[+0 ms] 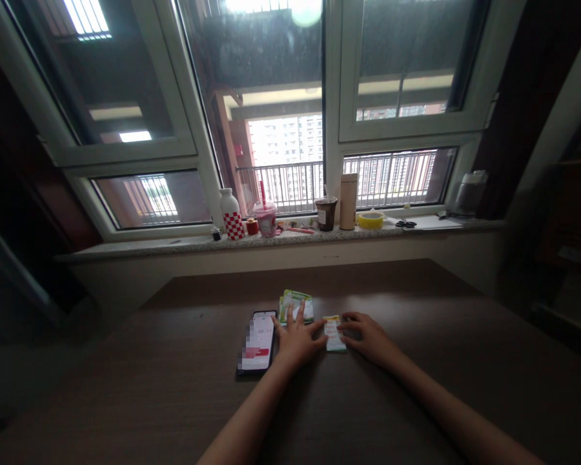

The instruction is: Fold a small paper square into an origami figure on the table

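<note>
Here's my left hand point(297, 339), fingers fanned over green cards point(308, 312); my right hand point(368, 337), loosely parted, edges the small card point(334, 338).

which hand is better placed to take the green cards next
Probably the left hand: in this view it stretches over the green cards, while the right hand is farther off, beside the small card.
</note>
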Action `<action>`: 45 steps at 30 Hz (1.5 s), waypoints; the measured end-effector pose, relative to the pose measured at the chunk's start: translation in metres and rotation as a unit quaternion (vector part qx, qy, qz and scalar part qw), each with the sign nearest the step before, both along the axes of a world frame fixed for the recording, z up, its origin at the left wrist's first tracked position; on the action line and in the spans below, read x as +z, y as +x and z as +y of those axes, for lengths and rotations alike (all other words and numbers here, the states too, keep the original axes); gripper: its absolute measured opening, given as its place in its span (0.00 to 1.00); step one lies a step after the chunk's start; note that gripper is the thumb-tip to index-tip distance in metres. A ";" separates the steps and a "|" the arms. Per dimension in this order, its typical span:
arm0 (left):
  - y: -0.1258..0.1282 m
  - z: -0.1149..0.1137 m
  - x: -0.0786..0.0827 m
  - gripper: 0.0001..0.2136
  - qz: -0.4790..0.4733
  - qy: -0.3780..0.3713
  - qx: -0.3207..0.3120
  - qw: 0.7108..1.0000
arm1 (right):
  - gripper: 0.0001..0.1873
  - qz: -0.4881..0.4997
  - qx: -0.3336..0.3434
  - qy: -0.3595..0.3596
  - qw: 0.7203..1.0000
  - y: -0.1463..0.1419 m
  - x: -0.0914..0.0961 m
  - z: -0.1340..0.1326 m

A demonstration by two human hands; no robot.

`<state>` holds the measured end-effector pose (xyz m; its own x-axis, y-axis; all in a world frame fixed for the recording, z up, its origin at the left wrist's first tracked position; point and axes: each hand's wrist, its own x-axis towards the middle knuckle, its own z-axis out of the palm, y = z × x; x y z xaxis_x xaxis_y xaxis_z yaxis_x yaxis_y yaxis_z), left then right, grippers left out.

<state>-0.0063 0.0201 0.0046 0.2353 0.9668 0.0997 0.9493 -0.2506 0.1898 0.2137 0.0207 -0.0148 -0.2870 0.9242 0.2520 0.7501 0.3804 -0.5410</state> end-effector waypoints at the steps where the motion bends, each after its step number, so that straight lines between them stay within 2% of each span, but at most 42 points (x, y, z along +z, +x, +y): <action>1: 0.000 0.000 0.000 0.23 0.004 0.001 0.000 1.000 | 0.16 0.001 0.005 -0.004 1.000 0.001 0.000 0.000; 14: 0.001 -0.003 0.006 0.22 -0.009 -0.008 0.000 1.000 | 0.30 0.008 0.060 -0.053 0.997 0.012 0.000 -0.005; 22: 0.005 -0.009 0.011 0.22 -0.005 -0.009 0.005 1.000 | 0.27 -0.015 0.051 -0.022 0.998 0.009 -0.002 -0.011; 26: 0.004 -0.010 0.010 0.27 -0.009 -0.013 -0.002 1.000 | 0.22 0.012 0.038 -0.016 0.999 0.008 -0.004 -0.009; 31: 0.004 -0.009 0.009 0.27 -0.020 -0.011 0.001 1.000 | 0.18 0.047 0.024 0.001 0.999 0.010 -0.004 -0.005; 37: 0.004 -0.009 0.009 0.28 -0.022 -0.015 0.005 1.000 | 0.17 -0.016 0.030 0.019 0.999 0.012 0.001 -0.007; 45: 0.004 -0.009 0.008 0.28 -0.024 -0.022 0.001 0.999 | 0.17 -0.084 -0.001 0.049 0.995 0.005 0.005 -0.005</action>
